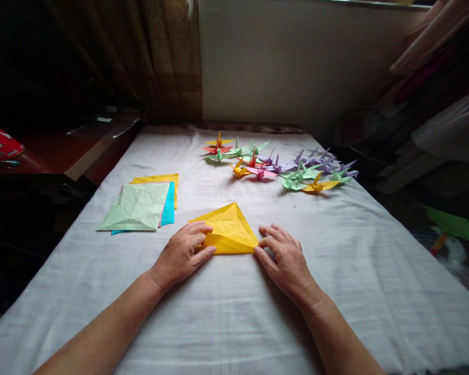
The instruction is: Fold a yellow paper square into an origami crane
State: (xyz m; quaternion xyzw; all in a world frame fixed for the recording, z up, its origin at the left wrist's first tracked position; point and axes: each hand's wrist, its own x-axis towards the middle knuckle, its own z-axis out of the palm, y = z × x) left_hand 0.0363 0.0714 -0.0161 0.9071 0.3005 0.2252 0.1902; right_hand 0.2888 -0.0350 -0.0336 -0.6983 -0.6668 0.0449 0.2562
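Note:
A creased sheet of yellow origami paper (230,229) lies on the cloth in front of me, folded along its near edge. At its left side, my left hand (184,250) grips the paper, with curled fingers on top and the thumb along the near edge. My right hand (283,255) pinches the right corner between thumb and forefinger, its other fingers bent above the cloth. Part of the paper's left side is hidden under my left fingers.
Left of my hands lies a stack of creased paper sheets (138,205), pale green on top, with blue and yellow beneath. Several folded paper cranes (295,179) stand at the back right. A white cloth (226,323) covers the table. A red object (2,143) is at far left.

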